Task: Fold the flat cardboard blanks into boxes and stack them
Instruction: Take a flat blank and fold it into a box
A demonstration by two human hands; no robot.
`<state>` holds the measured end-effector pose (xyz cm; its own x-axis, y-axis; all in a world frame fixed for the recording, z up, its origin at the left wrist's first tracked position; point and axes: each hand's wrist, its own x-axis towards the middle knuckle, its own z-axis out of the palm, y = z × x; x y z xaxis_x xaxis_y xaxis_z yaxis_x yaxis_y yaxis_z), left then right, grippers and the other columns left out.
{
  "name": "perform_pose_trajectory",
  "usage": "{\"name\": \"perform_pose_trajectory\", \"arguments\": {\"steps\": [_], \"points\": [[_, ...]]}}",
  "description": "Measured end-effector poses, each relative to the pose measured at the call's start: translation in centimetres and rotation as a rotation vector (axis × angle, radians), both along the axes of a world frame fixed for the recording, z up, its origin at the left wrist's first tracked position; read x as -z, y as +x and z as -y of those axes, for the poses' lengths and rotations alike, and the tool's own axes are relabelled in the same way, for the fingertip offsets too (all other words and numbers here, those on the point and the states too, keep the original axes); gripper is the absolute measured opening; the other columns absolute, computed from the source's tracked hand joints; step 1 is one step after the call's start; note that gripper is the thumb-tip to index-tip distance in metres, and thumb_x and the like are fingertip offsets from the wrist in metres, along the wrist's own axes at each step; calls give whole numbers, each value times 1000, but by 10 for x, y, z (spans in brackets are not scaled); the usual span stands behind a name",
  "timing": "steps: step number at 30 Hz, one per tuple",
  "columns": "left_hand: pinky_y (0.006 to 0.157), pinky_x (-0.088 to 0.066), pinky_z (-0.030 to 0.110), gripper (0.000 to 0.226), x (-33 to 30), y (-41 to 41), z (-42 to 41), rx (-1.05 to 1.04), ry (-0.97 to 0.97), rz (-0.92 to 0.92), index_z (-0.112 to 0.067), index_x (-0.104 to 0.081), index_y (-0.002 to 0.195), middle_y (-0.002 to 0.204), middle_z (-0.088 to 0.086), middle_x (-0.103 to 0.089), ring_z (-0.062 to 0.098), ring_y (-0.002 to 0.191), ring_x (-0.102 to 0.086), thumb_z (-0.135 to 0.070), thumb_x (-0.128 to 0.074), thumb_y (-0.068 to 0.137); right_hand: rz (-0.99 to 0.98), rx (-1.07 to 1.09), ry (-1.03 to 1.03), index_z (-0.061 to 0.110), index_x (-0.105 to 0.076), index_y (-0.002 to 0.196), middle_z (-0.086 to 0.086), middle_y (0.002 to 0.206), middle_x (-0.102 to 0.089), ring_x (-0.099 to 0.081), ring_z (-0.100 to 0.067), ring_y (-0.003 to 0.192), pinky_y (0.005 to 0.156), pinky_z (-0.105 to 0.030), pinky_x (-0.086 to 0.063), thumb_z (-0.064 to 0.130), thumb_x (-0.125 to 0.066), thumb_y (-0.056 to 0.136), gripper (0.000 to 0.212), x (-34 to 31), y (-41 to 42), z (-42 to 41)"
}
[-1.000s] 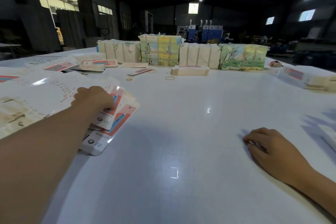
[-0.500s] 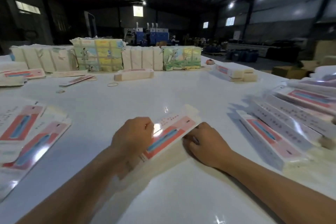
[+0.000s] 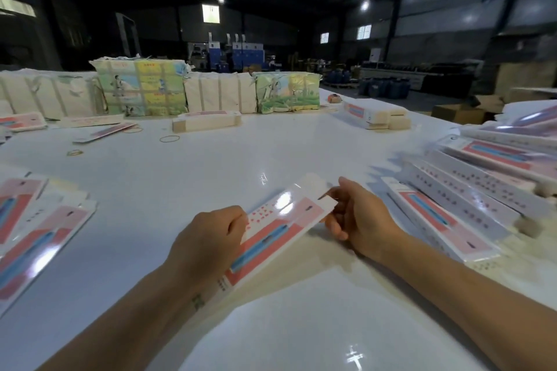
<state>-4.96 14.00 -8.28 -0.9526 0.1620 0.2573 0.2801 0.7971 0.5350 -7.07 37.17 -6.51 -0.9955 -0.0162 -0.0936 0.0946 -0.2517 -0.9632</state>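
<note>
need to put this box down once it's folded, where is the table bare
Bare white table runs ahead of both hands, between the pink-and-blue flat blank they hold and the tan rubber band. Also bare close in, between the forearms. Crowded: fanned blanks at left, stacked folded boxes at right.

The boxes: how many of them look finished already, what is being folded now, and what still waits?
Done: folded boxes lie piled at the right. In hand: the left hand and the right hand each grip an end of one blank, lifted above the table and still flat. Left: flat blanks fanned out at the left. An exact count is not possible.
</note>
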Motion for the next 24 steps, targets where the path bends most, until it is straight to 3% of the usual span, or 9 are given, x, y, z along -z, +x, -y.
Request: {"name": "perform_pose_trajectory", "arguments": {"steps": [6, 9, 11, 15, 17, 18, 20, 22, 24], "points": [[71, -56, 27, 34, -3, 6, -6, -37, -139, -105, -28, -56, 99, 100, -11, -65, 8, 78, -64, -53, -33, 95, -89, -96, 97, 0, -48, 75, -13, 41, -45, -37, -17, 29, 31, -18, -25, 1, -50, 89, 14, 5, 4, 2], [77, -48, 25, 85, -7, 12, -21, -62, -306, -209, -35, -43, 126, 110, -16, -52, 5, 95, -51, -91, -17, 67, -130, -146, 101, -4, -51, 80, -11, 40, -49, -41, -17, 29, 32, -18, -29, 0, -49, 91, 13, 7, 7, 5], [78, -42, 20, 112, -7, 17, -31, -62, -408, -193, -31, -26, 139, 120, -14, -44, 5, 101, -44, -97, -9, 49, -149, -168, 100, -5, -52, 86, -12, 41, -51, -43, -17, 30, 33, -20, -31, 3, -50, 92, 10, 8, 8, 6], [72, -42, 15, 107, -3, 16, -34, -113, -408, -204, -28, -25, 138, 119, -12, -42, 5, 100, -43, -88, -17, 50, -158, -180, 132, -4, -52, 88, -13, 48, -56, -46, -18, 33, 35, -22, -35, 8, -53, 93, 13, 9, 10, 8], [71, -44, 15, 101, -2, 14, -32, -123, -370, -204, -29, -31, 133, 114, -12, -43, 6, 97, -44, -87, -21, 51, -188, -116, 156, 9, -57, 100, -12, 66, -63, -54, -18, 42, 37, -23, -39, 9, -54, 94, 7, 9, 13, 9], [70, -45, 15, 99, -2, 13, -31, -130, -357, -206, -29, -33, 131, 111, -12, -43, 6, 96, -45, -87, -21, 51, -222, -46, 215, 21, -56, 111, -8, 83, -65, -60, -16, 53, 41, -24, -44, 12, -54, 95, 19, 10, 13, 8], [65, -43, 15, 95, -3, 12, -28, -151, -331, -201, -30, -35, 126, 103, -13, -41, 6, 94, -45, -86, -22, 52, -379, 77, 495, 41, -45, 125, 7, 115, -54, -62, -8, 88, 63, -23, -53, 22, -53, 96, 35, 10, 13, 5], [60, -40, 13, 93, -4, 12, -28, -169, -309, -199, -30, -36, 125, 98, -14, -38, 7, 92, -46, -86, -23, 52, -563, 106, 796, 38, -47, 128, 13, 129, -40, -48, -2, 112, 88, -20, -46, 27, -49, 97, 33, 11, 15, 2], [54, -33, 10, 93, -5, 13, -28, -187, -323, -215, -31, -35, 127, 97, -15, -36, 8, 90, -45, -86, -24, 53, -645, 70, 1010, 28, -57, 127, 12, 136, -35, -33, 8, 119, 96, -6, -29, 29, -47, 97, 31, 13, 16, 2]]}}
